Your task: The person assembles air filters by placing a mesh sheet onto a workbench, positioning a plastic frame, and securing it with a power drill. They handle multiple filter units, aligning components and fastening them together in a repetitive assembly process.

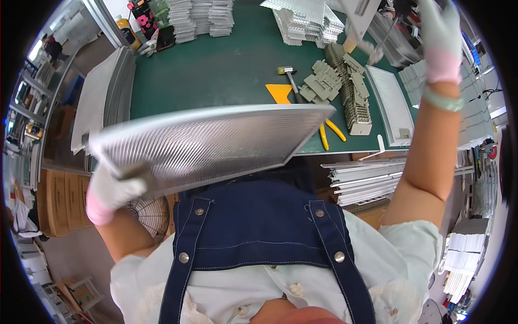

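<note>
My left hand [116,189], in a white glove with a pink cuff, is closed on the near left corner of a silvery framed mesh panel [210,143]. The panel is tilted over the near edge of the bench. A small greyish piece [135,173] shows at my left fingers; whether it belongs to the panel I cannot tell. Up at the far right, my right hand [442,38] is stretched out in a like glove. Its fingers look apart, somewhat blurred, with nothing visible in them. Left of it is a blurred hanging tool [375,51].
On the green bench [216,70] lie a hammer [288,75], an orange scraper [279,93], yellow-handled pliers [332,132], grey-green plastic parts [324,81] and another framed panel [389,102]. Stacked mesh sheets [310,24] stand behind. White strips [367,181] lie under the bench edge.
</note>
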A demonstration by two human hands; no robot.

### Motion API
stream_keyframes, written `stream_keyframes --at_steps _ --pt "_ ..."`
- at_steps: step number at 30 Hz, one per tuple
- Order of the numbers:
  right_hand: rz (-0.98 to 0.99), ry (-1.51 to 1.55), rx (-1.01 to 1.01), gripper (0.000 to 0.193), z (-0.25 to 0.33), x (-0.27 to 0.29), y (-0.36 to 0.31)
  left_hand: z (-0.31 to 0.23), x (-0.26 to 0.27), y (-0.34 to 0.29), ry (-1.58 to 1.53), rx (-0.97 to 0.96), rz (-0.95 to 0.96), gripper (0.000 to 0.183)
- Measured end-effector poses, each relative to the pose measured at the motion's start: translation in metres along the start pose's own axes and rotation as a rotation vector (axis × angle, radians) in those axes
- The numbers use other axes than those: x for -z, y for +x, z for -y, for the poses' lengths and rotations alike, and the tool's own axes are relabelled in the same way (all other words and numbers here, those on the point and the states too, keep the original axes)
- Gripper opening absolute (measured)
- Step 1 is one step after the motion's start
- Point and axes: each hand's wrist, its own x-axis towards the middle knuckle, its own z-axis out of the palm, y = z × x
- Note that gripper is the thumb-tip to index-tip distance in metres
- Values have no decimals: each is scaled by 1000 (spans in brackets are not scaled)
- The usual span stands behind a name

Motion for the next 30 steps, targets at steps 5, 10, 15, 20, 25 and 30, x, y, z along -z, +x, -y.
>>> stream_keyframes --at_steps 5,10,15,20,25,30 --pt "663 -832 -305 35 -102 -18 -174 40 6 -36 136 59 -269 69" --pt "1019 -886 -888 46 -104 -63 -250 74 56 -57 -114 -163 -638 56" --pt "1012 -531 -1104 44 -137 -87 -250 122 23 21 199 57 -598 29" --pt "667 -262 -1011 42 -79 -104 -198 150 9 34 84 -229 -570 25" --pt "867 -609 -384 35 -53 -94 -135 142 6 32 39 -160 -538 25" --pt "495 -458 -560 32 -26 -119 -110 143 4 31 74 -196 -575 24"
